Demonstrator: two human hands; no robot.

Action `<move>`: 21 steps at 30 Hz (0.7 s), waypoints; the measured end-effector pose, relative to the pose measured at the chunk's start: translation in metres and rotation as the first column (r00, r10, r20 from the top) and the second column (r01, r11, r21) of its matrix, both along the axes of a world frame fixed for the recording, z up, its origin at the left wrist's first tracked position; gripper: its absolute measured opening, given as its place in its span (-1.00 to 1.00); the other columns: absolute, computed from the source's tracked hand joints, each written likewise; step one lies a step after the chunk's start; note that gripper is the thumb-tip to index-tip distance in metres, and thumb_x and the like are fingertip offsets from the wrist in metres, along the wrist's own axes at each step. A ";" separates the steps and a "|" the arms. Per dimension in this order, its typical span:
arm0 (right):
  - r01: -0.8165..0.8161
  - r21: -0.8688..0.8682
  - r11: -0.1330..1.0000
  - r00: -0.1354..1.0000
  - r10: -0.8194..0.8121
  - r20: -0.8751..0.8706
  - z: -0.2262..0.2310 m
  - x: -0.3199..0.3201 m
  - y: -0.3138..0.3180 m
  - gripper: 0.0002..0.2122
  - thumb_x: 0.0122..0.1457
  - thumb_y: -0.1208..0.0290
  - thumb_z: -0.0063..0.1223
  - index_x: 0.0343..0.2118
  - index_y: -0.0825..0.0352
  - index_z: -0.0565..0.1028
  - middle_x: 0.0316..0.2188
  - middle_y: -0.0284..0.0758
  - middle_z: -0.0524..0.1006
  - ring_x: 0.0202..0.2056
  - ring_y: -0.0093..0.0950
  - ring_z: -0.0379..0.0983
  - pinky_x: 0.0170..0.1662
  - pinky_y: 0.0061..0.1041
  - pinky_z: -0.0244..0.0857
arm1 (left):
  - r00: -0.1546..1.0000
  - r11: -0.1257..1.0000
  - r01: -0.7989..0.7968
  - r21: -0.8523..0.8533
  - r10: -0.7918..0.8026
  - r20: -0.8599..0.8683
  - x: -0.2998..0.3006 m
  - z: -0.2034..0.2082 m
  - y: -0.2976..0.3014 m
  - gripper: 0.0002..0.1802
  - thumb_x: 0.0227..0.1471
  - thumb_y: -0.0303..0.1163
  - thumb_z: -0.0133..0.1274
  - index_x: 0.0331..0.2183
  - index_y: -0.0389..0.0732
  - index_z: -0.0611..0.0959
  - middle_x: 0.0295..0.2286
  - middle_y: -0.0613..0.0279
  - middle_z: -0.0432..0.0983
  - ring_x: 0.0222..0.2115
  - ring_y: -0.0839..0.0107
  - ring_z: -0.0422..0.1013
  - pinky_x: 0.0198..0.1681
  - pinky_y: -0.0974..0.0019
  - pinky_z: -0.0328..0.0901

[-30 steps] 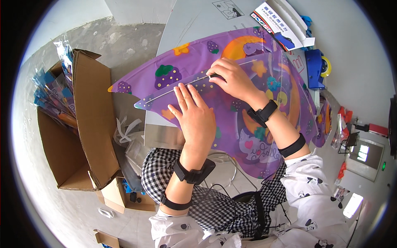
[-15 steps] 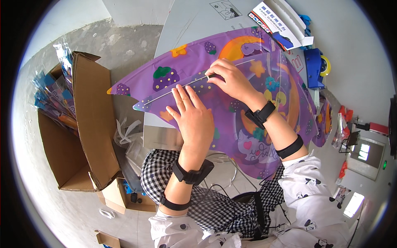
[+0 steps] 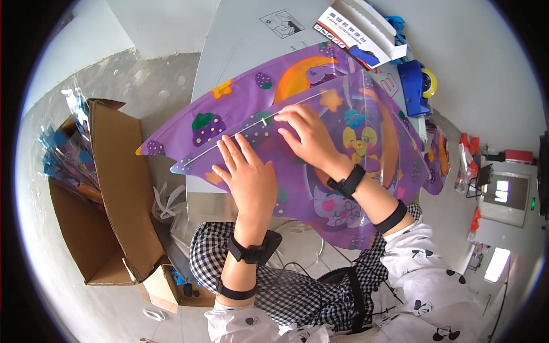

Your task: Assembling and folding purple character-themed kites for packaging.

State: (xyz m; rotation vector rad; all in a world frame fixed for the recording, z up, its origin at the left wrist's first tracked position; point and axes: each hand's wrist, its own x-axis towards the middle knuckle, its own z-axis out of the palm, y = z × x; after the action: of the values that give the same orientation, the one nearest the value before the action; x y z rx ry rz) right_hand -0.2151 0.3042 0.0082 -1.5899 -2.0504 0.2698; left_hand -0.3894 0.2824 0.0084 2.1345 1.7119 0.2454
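Unpinched since earlier, the right hand (image 3: 309, 134) sits loosely spread at three o'clock of a small white tab (image 3: 264, 122) on the thin white rod (image 3: 200, 154). Flat at seven o'clock, the left hand (image 3: 249, 180) seemingly steadies the glossy purple cartoon-printed plastic sheet (image 3: 293, 180) on the grey tabletop (image 3: 234, 40).

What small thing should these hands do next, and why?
Perhaps the right hand should press a fingertip onto the small white piece by the thin rod. No finger covers that piece, the right fingertips are just beside it, and the left hand lies spread by the rod, so it could steady the purple sheet.
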 end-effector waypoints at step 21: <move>0.097 0.035 0.995 0.994 -0.099 0.055 -0.013 0.007 -0.004 -0.70 0.08 0.56 0.06 -0.08 0.32 0.42 -0.08 -0.28 0.43 -0.02 -0.26 0.36 0.05 -0.28 0.22 | 1.000 1.000 0.009 -0.009 -0.009 0.030 0.003 0.003 0.001 -0.11 0.01 -0.25 0.13 0.22 -0.43 0.08 0.24 -0.31 -0.11 0.30 -0.10 -0.20 0.16 -0.42 -0.06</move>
State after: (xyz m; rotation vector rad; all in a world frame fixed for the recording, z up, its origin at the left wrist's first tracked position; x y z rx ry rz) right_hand -0.2085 0.3001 -0.0050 -1.6899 -2.0011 0.1574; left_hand -0.3860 0.2832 0.0112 2.1206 1.6835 0.2652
